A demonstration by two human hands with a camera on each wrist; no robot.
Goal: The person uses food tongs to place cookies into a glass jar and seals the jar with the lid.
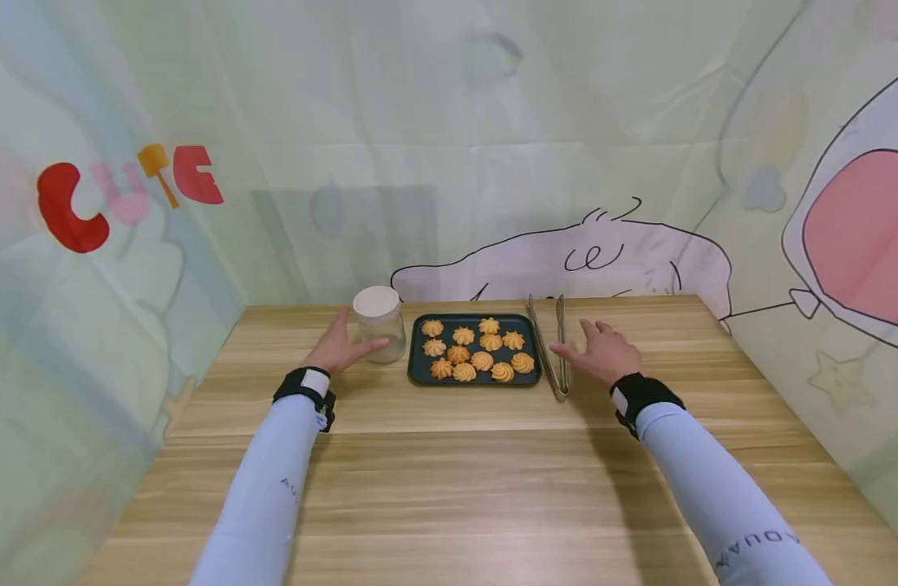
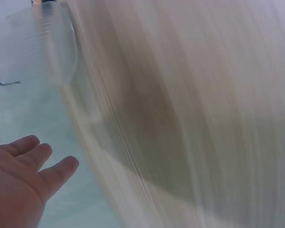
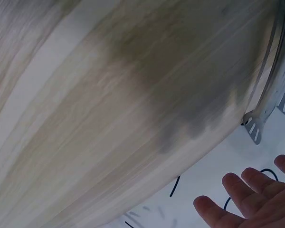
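My left hand [image 1: 340,346] is at the left side of a clear jar [image 1: 392,338] with a white lid [image 1: 377,302]; thumb and fingers are spread toward it. In the left wrist view the fingers [image 2: 59,175] are extended, apart from the jar [image 2: 57,52]. Right of the jar lies a dark tray [image 1: 419,378] with several golden swirled cookies [image 1: 481,360]. Metal tongs [image 1: 561,382] lie along its right edge, arms spread and pointing away. My right hand [image 1: 604,352] hovers just right of them, fingers loosely extended, holding nothing. The tongs' slotted tips [image 3: 253,127] show beyond the fingers in the right wrist view.
Everything stands on a wood-grain table [image 1: 449,488], near its back edge. Printed cloth [image 1: 331,163] hangs behind and along both sides, with red letters at left and a large cartoon at right. Both wrists carry black straps [image 1: 642,399].
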